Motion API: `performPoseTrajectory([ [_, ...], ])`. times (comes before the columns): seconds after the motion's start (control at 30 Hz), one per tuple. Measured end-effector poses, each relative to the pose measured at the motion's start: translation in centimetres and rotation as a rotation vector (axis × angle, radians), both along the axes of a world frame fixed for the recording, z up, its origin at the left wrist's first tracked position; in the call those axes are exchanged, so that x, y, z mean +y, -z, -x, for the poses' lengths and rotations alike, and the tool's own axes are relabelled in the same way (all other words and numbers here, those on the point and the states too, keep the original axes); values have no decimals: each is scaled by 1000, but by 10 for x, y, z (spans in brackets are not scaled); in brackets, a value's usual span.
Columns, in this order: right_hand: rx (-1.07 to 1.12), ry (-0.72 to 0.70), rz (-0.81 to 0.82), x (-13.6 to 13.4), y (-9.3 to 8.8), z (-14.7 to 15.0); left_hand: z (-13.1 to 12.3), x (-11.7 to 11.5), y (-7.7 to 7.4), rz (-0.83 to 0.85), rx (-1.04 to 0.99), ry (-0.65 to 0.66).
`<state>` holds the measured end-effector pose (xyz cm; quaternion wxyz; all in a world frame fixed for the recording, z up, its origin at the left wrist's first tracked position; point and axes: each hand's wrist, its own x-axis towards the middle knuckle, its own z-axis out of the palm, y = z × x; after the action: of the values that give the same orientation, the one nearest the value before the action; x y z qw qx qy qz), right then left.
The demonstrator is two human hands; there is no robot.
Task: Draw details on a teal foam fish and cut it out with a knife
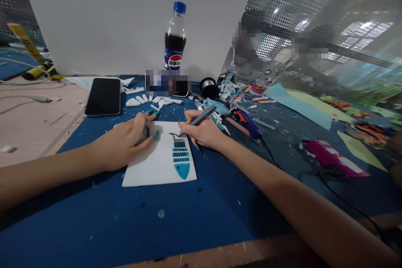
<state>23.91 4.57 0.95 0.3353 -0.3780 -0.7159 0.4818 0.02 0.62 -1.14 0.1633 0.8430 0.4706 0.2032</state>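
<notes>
A white sheet (150,167) lies on the blue mat (188,217), with a teal and black striped figure (181,157) drawn on it. My right hand (204,132) is closed round a grey pen (201,118) whose tip touches the sheet at the top of the figure. My left hand (125,140) presses on the sheet's upper left part, fingers curled round a small dark object, perhaps a pen cap (147,130). Its nails are teal.
A black phone (103,96) lies at the back left, a cola bottle (174,39) stands against a white board (125,16). White cut scraps (147,100), a wire spool (209,87), a blue glue gun (248,122), a pink glue gun (333,160) and coloured papers (298,102) crowd the right.
</notes>
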Motion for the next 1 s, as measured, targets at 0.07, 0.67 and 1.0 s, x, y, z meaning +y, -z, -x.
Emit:
performPoseTrajectory([
  [0.07, 4, -3, 1, 0, 0, 0, 0, 0, 0, 13, 18, -5],
  [0.67, 18, 12, 31, -2, 1, -2, 1, 0, 1, 8, 15, 2],
  [1.0, 5, 108, -53, -1, 1, -4, 4, 2, 3, -5, 13, -13],
])
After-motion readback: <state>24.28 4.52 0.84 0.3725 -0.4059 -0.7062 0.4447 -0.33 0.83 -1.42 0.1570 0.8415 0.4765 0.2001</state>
